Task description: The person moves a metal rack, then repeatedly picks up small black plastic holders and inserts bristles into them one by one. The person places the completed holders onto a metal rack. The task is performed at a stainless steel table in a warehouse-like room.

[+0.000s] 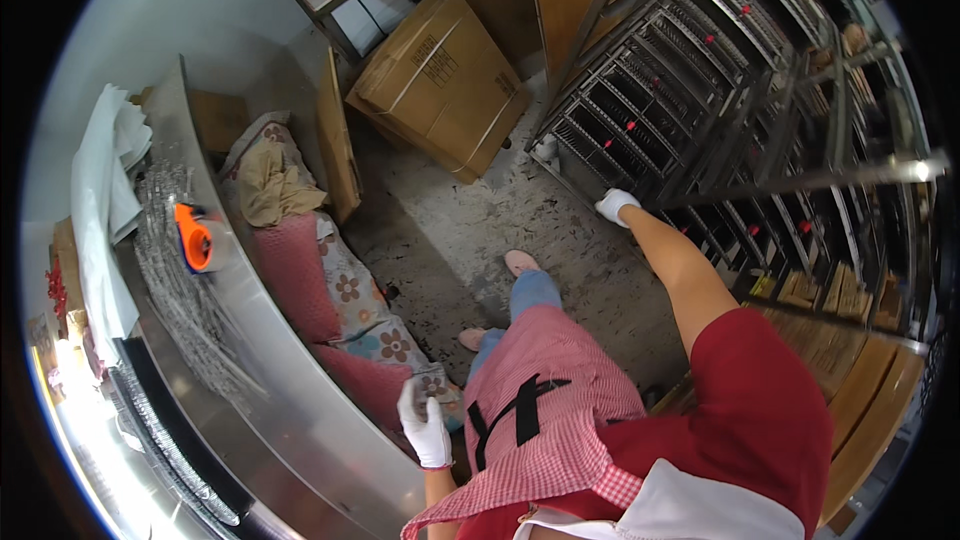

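Note:
My right hand [616, 207], in a white glove, reaches far forward to the lower near edge of a tall dark metal rack [690, 60]. Its fingers are curled at the rack's frame, and the contact is partly hidden. My left hand [426, 432], gloved in white too, is held low beside the steel worktable [300, 410]. Thumb and fingers stand apart with nothing between them. Rows of slatted shelves with small red pieces fill the rack.
An orange tape dispenser [195, 238] and a bundle of clear thin strips [180, 280] lie on the worktable. Below it are flower-patterned sacks [350, 290]. A strapped cardboard box [445, 80] stands on the floor [440, 220] ahead. Wooden boards [860, 410] are at my right.

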{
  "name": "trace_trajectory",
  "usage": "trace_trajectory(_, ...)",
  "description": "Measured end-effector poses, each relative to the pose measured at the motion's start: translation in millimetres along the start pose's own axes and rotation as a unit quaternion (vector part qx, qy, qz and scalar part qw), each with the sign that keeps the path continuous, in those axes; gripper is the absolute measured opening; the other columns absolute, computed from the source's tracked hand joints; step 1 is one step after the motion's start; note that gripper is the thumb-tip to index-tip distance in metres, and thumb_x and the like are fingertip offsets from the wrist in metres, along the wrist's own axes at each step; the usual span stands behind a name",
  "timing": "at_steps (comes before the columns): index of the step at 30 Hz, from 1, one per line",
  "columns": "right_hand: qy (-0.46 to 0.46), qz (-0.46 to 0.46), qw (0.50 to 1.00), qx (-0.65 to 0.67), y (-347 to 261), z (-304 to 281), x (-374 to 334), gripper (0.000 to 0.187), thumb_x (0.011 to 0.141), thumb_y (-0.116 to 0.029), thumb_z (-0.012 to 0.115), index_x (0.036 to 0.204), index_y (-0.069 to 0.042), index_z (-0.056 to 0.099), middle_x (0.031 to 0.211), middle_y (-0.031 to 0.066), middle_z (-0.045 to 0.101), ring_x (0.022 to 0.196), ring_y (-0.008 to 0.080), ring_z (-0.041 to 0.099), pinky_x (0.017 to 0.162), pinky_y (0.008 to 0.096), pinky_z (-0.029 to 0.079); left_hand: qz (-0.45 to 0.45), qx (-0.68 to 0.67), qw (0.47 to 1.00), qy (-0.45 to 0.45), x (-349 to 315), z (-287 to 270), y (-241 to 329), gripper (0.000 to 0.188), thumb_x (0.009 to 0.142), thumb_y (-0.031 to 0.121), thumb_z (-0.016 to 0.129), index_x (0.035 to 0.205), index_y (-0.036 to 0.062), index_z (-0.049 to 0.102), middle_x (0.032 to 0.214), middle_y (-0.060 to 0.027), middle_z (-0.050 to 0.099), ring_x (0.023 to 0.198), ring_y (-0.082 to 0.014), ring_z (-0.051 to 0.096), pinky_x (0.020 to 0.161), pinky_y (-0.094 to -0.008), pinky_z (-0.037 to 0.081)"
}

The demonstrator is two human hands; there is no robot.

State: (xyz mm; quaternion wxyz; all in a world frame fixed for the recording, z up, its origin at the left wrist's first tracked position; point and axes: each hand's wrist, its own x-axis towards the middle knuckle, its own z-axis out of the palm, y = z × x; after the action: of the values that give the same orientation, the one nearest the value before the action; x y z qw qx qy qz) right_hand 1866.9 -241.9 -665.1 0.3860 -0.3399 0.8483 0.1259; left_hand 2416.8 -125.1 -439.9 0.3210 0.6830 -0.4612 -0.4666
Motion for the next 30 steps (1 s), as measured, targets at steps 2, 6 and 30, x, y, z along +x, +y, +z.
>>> trace_trajectory(2,0.113,0.045,0.992,-0.018,8,-41,25,0.067,0.083,-0.048,0.064,0.135,-0.008,0.054,0.137,0.0202,0.056,0.120,0.0352,0.059,0.101,0.0405,0.048,-0.008,-0.040,0.992,-0.120,6,30,-43,0.044,0.094,-0.004,0.057,0.137,0.0008,0.051,0.132,-0.0106,0.058,0.119,-0.0197,0.057,0.105,-0.0323,0.043)
trace_trajectory(6,0.263,0.073,0.962,0.002,16,-122,67,0.085,0.080,-0.060,0.067,0.146,-0.014,0.042,0.145,0.0193,0.048,0.128,0.0353,0.053,0.104,0.0427,0.046,-0.131,-0.060,0.980,-0.139,10,69,-39,0.046,0.093,-0.005,0.057,0.138,0.0002,0.049,0.132,-0.0133,0.059,0.121,-0.0207,0.057,0.106,-0.0335,0.043)
trace_trajectory(30,0.148,-0.832,0.488,-0.218,-282,-84,-492,0.012,0.061,-0.017,0.066,0.071,-0.012,0.062,0.070,0.0066,0.058,0.072,0.0271,0.058,0.068,0.0392,0.044,0.181,0.243,0.948,0.097,-21,-68,190,0.105,0.060,0.030,0.079,0.146,-0.0086,0.031,0.113,-0.0320,0.056,0.108,-0.0413,0.056,0.095,-0.0467,0.046)
